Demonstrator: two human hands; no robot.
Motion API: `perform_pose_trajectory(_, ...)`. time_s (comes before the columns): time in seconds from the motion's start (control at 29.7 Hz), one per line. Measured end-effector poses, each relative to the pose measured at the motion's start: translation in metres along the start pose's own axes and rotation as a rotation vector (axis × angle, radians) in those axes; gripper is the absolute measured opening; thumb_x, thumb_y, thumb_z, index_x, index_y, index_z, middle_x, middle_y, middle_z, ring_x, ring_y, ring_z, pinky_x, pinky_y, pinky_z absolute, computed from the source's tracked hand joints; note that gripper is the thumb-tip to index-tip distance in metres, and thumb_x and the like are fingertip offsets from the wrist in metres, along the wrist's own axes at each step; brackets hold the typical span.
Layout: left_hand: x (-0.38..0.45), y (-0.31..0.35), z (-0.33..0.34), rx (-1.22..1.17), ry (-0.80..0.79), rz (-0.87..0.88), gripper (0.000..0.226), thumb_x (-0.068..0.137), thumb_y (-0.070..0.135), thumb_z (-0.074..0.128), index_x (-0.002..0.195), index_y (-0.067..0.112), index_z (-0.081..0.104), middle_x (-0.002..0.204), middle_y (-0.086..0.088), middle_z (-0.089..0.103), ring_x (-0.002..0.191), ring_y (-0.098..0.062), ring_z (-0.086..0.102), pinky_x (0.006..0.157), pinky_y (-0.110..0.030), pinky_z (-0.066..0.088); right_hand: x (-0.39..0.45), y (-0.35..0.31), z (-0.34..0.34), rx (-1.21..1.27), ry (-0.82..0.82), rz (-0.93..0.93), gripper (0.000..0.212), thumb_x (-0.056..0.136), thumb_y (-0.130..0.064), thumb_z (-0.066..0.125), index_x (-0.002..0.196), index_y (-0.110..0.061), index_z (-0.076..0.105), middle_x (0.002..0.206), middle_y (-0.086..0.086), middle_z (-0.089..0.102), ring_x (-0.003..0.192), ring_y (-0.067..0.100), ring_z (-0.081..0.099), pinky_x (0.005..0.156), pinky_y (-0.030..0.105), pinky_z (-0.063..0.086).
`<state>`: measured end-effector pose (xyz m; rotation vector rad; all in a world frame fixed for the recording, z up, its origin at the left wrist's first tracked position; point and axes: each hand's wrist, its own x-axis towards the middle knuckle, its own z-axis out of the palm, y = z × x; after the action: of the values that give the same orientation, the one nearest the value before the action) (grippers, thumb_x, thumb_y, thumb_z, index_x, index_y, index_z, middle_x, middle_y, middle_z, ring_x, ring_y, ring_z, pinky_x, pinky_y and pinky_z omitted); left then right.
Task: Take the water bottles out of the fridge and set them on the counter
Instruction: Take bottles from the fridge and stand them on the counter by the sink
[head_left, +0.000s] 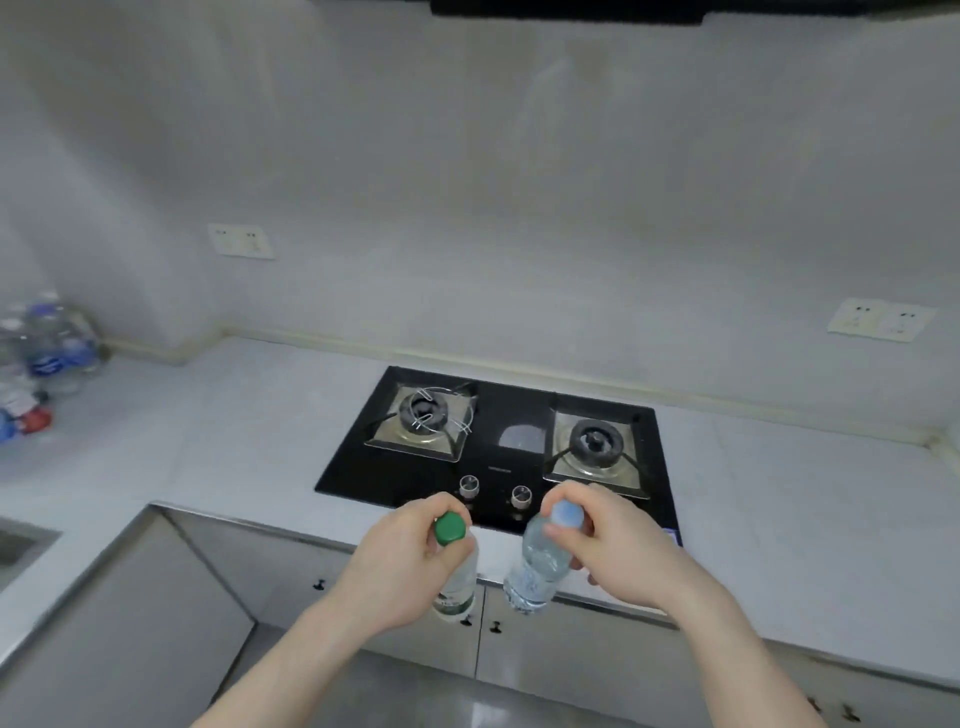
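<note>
I am looking down into a home kitchen: a black two-burner gas hob (498, 447) with two knobs (469, 485) is sitting flush in a pale counter (249, 431), grey cabinet doors (571, 649) are running beneath it, wall sockets (240, 241) are showing on the plain backsplash, a range hood's dark edge (566, 10) is hanging overhead, and a sink corner (21, 543) is peeking in at left

Two water bottles are in hand: a green-capped bottle (456, 566) gripped by the left hand (400, 561), a pale-blue-capped bottle (537, 564) by the right hand (610, 551). Beyond them, a hob (498, 447) with two burners, two knobs. Far left of the grips, a blurred bottle cluster (41, 358), perhaps five. Two wall sockets.
</note>
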<state>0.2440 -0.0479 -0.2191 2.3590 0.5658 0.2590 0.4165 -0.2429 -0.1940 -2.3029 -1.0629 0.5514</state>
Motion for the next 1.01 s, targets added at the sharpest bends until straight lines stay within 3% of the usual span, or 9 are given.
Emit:
perform_pose_trajectory(0.27, -0.051, -0.084, -0.085, -0.039, 0.225, -0.192, 0.011, 0.091, 0.045, 0.068, 0.096, 0.039, 0.060, 0.069, 0.008, 0.055, 0.067, -0.008, 0.054, 0.062, -0.022, 0.043, 0.062, -0.114, 0.066, -0.050, -0.158, -0.204, 0.005, 0.100, -0.049, 0.059, 0.102, -0.052, 0.056, 0.108, -0.016, 0.061, 0.089, 0.010, 0.068, 0.078, 0.037, 0.063)
perform_pose_trajectory(0.57, -0.089, -0.156, -0.151, -0.092, 0.399, -0.373, 0.011, 0.091, 0.046, 0.067, 0.094, 0.038, 0.059, 0.060, 0.016, 0.049, 0.059, -0.008, 0.044, 0.061, -0.027, 0.040, 0.126, -0.207, 0.127, -0.074, -0.306, -0.394, 0.009, 0.100, -0.052, 0.056, 0.108, -0.050, 0.056, 0.107, -0.017, 0.061, 0.092, 0.008, 0.066, 0.083, 0.038, 0.061)
perform_pose_trajectory(0.88, -0.064, -0.237, -0.216, -0.092, 0.499, -0.483, 0.010, 0.089, 0.043, 0.068, 0.094, 0.038, 0.062, 0.064, 0.013, 0.055, 0.060, -0.009, 0.049, 0.069, -0.038, 0.052, 0.228, -0.286, 0.185, -0.052, -0.416, -0.481, 0.007, 0.099, -0.049, 0.059, 0.106, -0.047, 0.058, 0.108, -0.018, 0.060, 0.088, 0.007, 0.067, 0.078, 0.031, 0.061)
perform_pose_trajectory(1.01, -0.034, -0.274, -0.251, -0.040, 0.522, -0.539, 0.012, 0.088, 0.048, 0.068, 0.096, 0.043, 0.060, 0.071, 0.009, 0.061, 0.066, -0.010, 0.059, 0.068, -0.035, 0.054, 0.280, -0.321, 0.205, -0.049, -0.429, -0.507, 0.007, 0.099, -0.049, 0.060, 0.105, -0.047, 0.058, 0.109, -0.018, 0.059, 0.089, 0.006, 0.066, 0.077, 0.028, 0.059)
